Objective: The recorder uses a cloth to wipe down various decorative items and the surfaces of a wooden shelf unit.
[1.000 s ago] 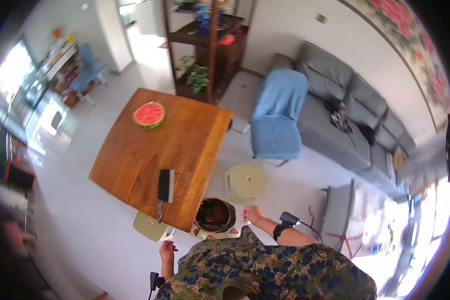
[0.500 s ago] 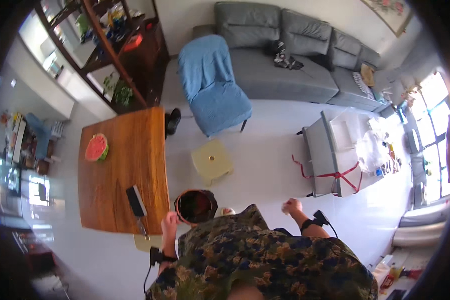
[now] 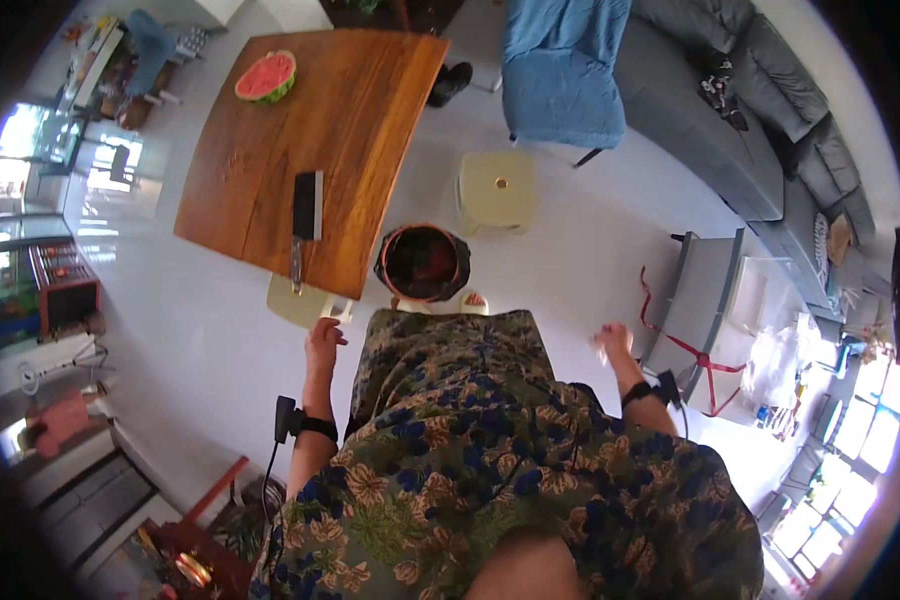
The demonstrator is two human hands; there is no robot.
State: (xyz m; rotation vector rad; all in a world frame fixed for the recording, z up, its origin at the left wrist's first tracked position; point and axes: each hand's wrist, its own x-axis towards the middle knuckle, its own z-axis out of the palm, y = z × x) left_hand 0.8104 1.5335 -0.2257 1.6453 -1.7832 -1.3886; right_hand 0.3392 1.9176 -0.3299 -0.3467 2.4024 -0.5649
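My left hand (image 3: 324,338) hangs by my side with loosely curled fingers, holding nothing, just below the near corner of a wooden table (image 3: 270,170). My right hand (image 3: 611,341) is out to the right, blurred, empty with fingers apart. A cleaver (image 3: 305,212) lies on the table near its front edge, handle toward me. A halved watermelon (image 3: 266,76) sits at the table's far end. A dark round bin (image 3: 425,262) with an orange rim stands on a pale stool in front of me.
A pale yellow stool (image 3: 498,186) stands on the white floor beyond the bin. Another stool (image 3: 305,302) peeks from under the table. A blue-covered chair (image 3: 560,70) and a grey sofa (image 3: 710,110) lie behind. A grey folding frame (image 3: 695,300) stands right.
The view has swung and drawn closer to the table. My right hand dropped from near the bin out to my right side; my left hand stays low by the table corner.
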